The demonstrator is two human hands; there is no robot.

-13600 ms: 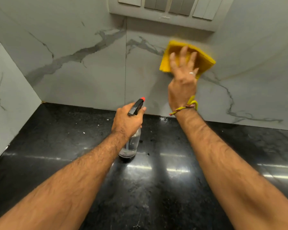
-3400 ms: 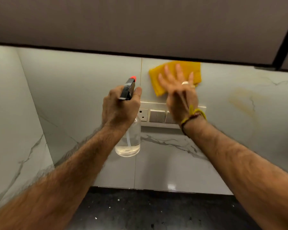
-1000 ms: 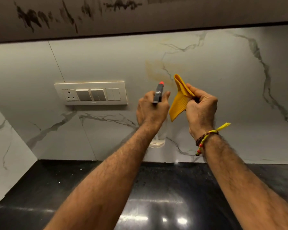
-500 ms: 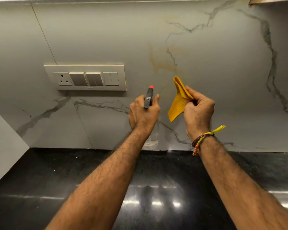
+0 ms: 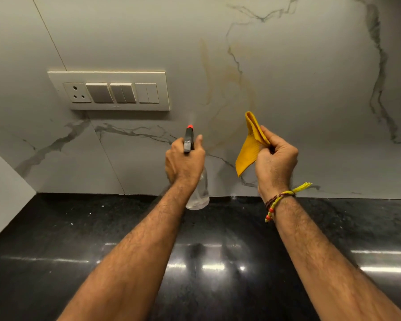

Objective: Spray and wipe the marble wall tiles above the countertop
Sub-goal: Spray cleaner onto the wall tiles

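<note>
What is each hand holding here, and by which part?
The left hand grips the spray bottle at its neck below the trigger head. The right hand pinches the yellow cloth by one bunched edge.

switch panel (image 5: 109,91) left of bottle (image 5: 196,181), cloth (image 5: 250,144) right.

Pale grey marble wall tiles (image 5: 310,77) carry dark grey veins and a yellowish-brown streak. The cloth (image 5: 249,149) is mustard yellow. The clear spray bottle (image 5: 198,193) has a black head, red nozzle. The surface (image 5: 56,228) is glossy speckled black. The switch panel (image 5: 109,90) is cream.
</note>
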